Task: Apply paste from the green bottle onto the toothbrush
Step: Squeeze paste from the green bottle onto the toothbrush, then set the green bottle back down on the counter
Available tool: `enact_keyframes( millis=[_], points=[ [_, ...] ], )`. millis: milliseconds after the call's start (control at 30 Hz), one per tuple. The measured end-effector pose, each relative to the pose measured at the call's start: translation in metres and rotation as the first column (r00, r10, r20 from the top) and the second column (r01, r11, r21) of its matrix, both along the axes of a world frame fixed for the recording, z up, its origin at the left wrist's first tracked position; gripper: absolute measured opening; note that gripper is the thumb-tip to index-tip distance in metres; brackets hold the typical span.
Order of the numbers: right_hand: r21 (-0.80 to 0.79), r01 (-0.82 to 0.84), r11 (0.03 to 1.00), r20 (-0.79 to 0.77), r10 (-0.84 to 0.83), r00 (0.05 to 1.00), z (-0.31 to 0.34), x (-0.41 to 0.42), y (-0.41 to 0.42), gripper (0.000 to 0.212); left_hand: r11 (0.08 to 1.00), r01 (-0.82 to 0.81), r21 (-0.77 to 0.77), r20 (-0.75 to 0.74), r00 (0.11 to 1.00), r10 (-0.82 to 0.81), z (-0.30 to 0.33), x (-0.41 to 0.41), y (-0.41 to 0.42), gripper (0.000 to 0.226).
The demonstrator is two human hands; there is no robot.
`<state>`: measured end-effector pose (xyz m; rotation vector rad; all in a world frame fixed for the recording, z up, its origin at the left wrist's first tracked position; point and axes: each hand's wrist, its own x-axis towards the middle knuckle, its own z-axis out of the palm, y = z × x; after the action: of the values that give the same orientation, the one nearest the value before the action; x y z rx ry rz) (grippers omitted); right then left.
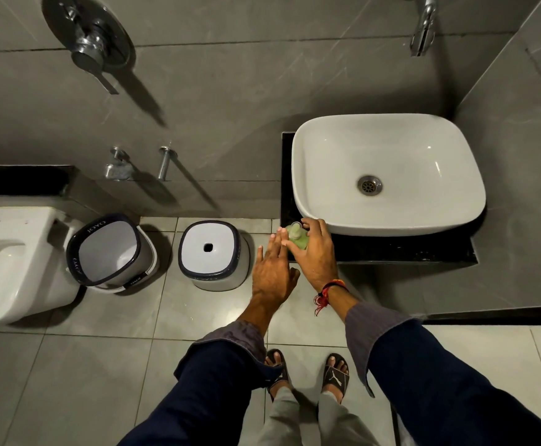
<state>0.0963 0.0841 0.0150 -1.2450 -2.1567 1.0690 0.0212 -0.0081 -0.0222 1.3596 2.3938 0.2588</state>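
A small green pump bottle (297, 237) stands on the black counter (391, 249) at its front left corner, just in front of the white basin (388, 172). My right hand (316, 252) is wrapped around the bottle from the right, fingers on its top and side. My left hand (270, 272) hovers just left of the bottle, palm down and fingers spread, its fingertips close to the bottle. No toothbrush shows in this view.
A white bucket (111, 249) and a white stool (213, 254) stand on the tiled floor to the left, next to a toilet (8, 262). A wall tap (423, 27) hangs above the basin. My sandalled feet (307, 371) are below the counter edge.
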Motion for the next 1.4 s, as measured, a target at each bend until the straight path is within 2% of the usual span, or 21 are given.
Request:
enact_keyframes(
  millis=[100, 267, 500, 633, 733, 833, 967, 1333, 1400],
  points=[
    [0.031, 0.026, 0.999, -0.02, -0.025, 0.999, 0.005, 0.001, -0.004, 0.059, 1.0, -0.011, 0.005, 0.015, 1.0, 0.011, 0.0, 0.002, 0.001, 0.092],
    [0.025, 0.023, 0.999, -0.031, -0.022, 0.999, 0.012, -0.001, -0.001, 0.045, 1.0, -0.024, -0.001, 0.039, 0.999, 0.024, 0.002, 0.002, 0.002, 0.093],
    [0.018, -0.02, 1.0, -0.037, 0.021, 0.999, 0.013, 0.002, 0.003, 0.045, 1.0, -0.021, -0.007, 0.035, 0.999, 0.021, 0.004, 0.005, 0.003, 0.094],
    [0.001, -0.016, 1.0, -0.055, 0.016, 0.998, 0.008, 0.007, 0.0, 0.06, 0.999, -0.003, 0.041, 0.047, 0.999, 0.001, 0.004, 0.004, 0.001, 0.091],
    [-0.115, 0.114, 0.987, -0.082, -0.124, 0.989, -0.005, 0.019, -0.012, 0.066, 0.989, -0.048, 0.141, 0.185, 0.982, 0.021, 0.006, 0.005, -0.001, 0.087],
    [-0.316, 0.163, 0.935, -0.053, -0.189, 0.981, -0.022, 0.027, -0.019, 0.049, 0.966, -0.191, 0.173, 0.378, 0.919, 0.113, 0.009, 0.006, 0.0, 0.085],
    [-0.443, 0.129, 0.887, -0.127, -0.204, 0.971, -0.029, 0.025, -0.015, 0.037, 0.959, -0.225, 0.17, 0.412, 0.9, 0.138, 0.008, 0.009, 0.0, 0.084],
    [-0.413, 0.092, 0.906, -0.064, -0.129, 0.99, -0.029, 0.027, -0.004, 0.038, 0.965, -0.218, 0.147, 0.393, 0.908, 0.145, 0.01, 0.012, 0.0, 0.082],
    [-0.359, 0.109, 0.927, -0.052, -0.137, 0.989, -0.027, 0.028, -0.005, 0.04, 0.964, -0.218, 0.155, 0.386, 0.911, 0.145, 0.011, 0.012, 0.0, 0.084]
  ],
)
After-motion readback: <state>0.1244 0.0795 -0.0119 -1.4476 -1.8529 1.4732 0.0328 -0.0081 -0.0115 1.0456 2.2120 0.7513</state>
